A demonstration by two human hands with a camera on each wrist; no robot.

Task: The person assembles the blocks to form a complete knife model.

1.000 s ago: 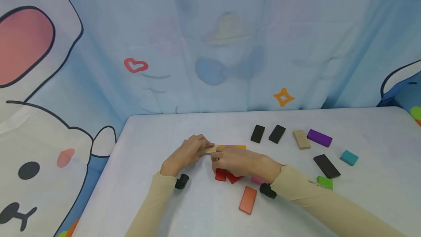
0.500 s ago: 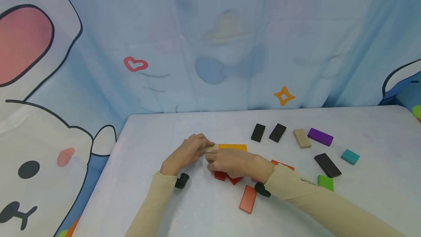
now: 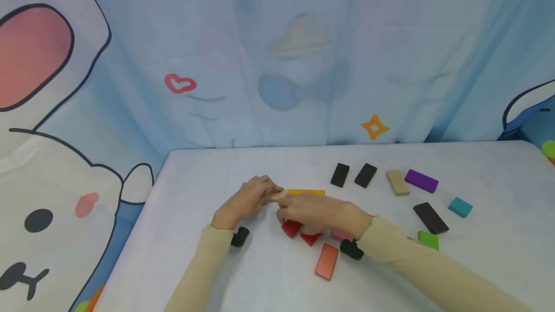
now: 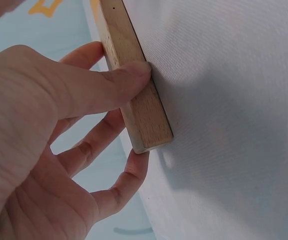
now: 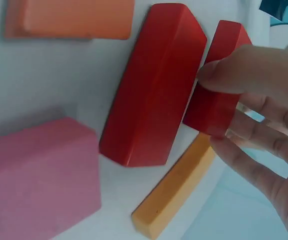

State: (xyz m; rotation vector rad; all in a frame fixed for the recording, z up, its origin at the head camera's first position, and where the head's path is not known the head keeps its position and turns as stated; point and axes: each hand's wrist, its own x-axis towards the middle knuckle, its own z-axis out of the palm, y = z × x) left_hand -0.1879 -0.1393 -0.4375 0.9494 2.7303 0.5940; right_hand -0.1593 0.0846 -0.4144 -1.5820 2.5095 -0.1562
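My left hand (image 3: 247, 206) pinches a plain wooden block (image 4: 151, 115) between thumb and fingers, with the block lying along the table. A yellow-orange block (image 3: 307, 191) lies in line with its right end. My right hand (image 3: 323, 212) is just in front of these. In the right wrist view its thumb and fingers grip a small red block (image 5: 214, 107) from opposite sides. Close beside that lies a larger red block (image 5: 154, 85), apart from the fingers. A pink block (image 5: 38, 185) lies nearby, partly hidden under the right wrist in the head view.
On the white table (image 3: 217, 172), a coral block (image 3: 326, 261) lies nearest me. To the right are several more: black blocks (image 3: 340, 175), another wooden block (image 3: 397, 183), a purple block (image 3: 421, 181), a teal block (image 3: 460, 207) and a green block (image 3: 428, 240). A printed curtain (image 3: 299, 124) hangs behind.
My right hand moved slightly left, then back right. The small red block has turned on the table, and the other red block has shifted slightly. My left hand has stayed on the wooden block.
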